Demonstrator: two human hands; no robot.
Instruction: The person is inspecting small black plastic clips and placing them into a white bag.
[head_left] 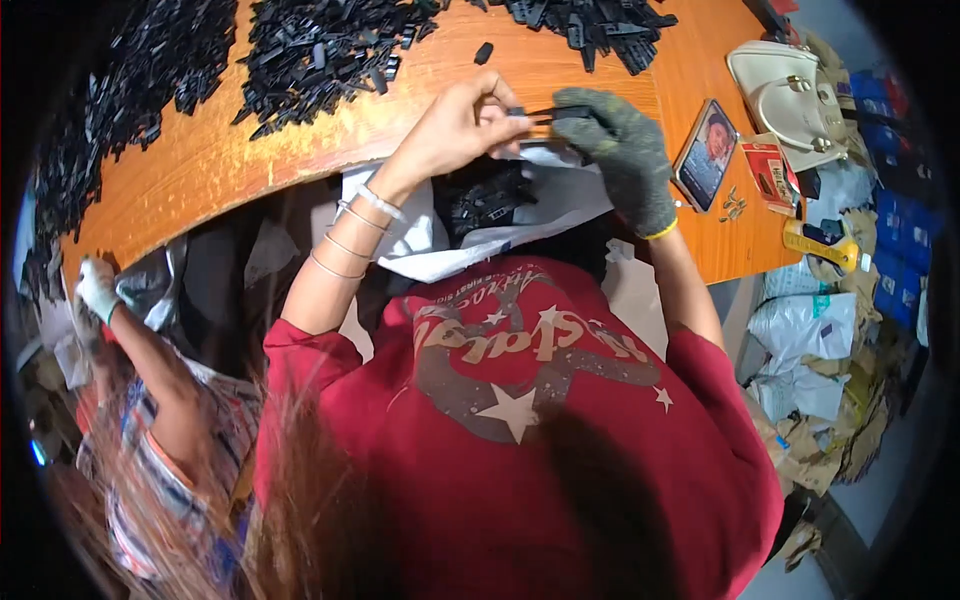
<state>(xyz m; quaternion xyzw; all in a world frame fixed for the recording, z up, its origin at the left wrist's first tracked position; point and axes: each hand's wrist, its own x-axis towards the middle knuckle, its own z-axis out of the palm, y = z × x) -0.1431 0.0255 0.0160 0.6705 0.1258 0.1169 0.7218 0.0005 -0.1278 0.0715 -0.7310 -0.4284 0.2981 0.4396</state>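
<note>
My bare left hand (455, 125), with thin bracelets at the wrist, pinches one end of a small black plastic part (543, 112). My right hand (620, 150), in a grey knit glove, grips the other end of the same part. Both hands meet above the near edge of the orange wooden table (200, 160). Right under them lies an open white plastic bag (570, 195) with several black parts inside. Piles of the same black plastic parts (320, 50) cover the far side of the table.
To the right on the table lie a phone (705, 155), a small red packet (768, 175), a white handbag (785, 90) and a yellow tool (820, 245). A co-worker's white-gloved hand (97, 288) holds something at the left. Bags and paper crowd the floor at right.
</note>
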